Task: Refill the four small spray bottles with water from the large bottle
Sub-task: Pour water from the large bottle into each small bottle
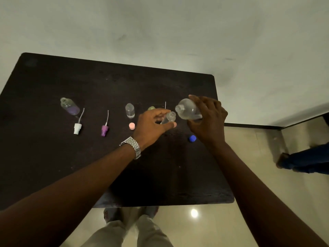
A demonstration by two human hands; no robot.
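Observation:
My left hand (153,124) grips a small clear spray bottle (168,118), uncapped and tilted toward the right. My right hand (209,120) holds the large clear bottle (187,109) tipped on its side, its open mouth just above and right of the small bottle's neck. Two more small bottles stand open on the dark table (53,166): one with a purple tint (69,106) at the left, one clear (130,110) in the middle. A yellowish-green object (151,108) is partly hidden behind my left hand.
Loose on the table lie a white spray head (77,128), a purple spray head (104,130), a pink cap (132,126) and a blue cap (192,138). A thin dip tube (165,105) pokes up behind my hand. Another person's leg (302,160) is on the floor at right.

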